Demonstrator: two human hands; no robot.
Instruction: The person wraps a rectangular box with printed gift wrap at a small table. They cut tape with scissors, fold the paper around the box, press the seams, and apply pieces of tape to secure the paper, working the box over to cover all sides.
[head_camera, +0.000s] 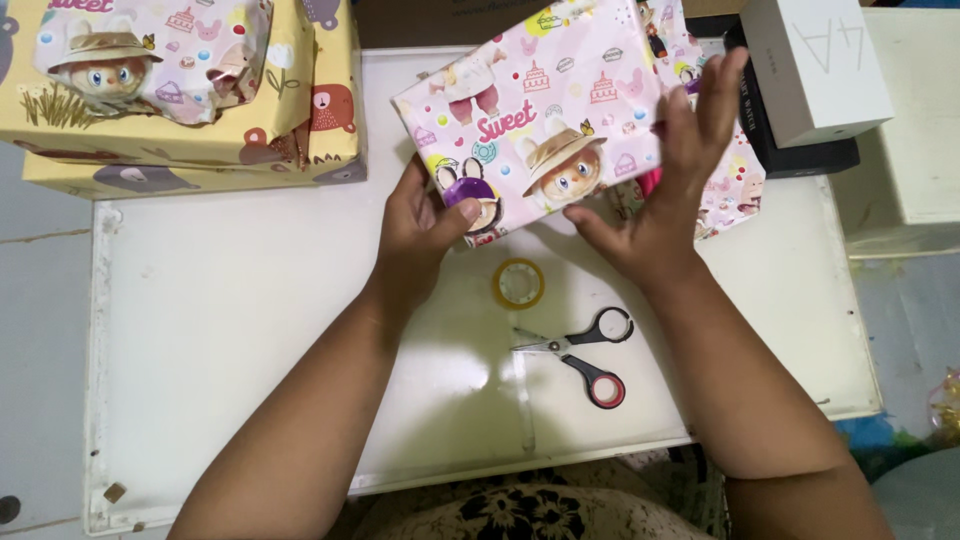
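**A:** What's in the hands?

**B:** A box wrapped in pink cartoon paper (540, 110), printed with little cakes, dots and a round-faced figure in a straw hat. It is held tilted above the far middle of the white table (250, 330). The left hand (420, 235) grips its near left corner, thumb bent up over the front face and fingers curled under it. The right hand (675, 170) lies flat on the right end, fingers straight and slightly spread, pressing the paper down rather than clasping.

**A:** Other packages?

**B:** At the far left corner sits a yellow-wrapped package (200, 150) with bear and grass prints; a crumpled sheet of the same pink paper (170, 55) lies on top of it. Far right, a plain white carton (815, 65) with pale grey lettering rests slanted on a flat black box (800, 155). Loose pink paper (735, 190) shows just beyond the right hand, under the box's end.

**A:** And on the table nearer the person?

**B:** A roll of clear tape with a yellow core (518, 284) just below the held box, between the wrists. Near it, towards the person, scissors with black and red handles (585, 352), blades slightly parted, pointing left.
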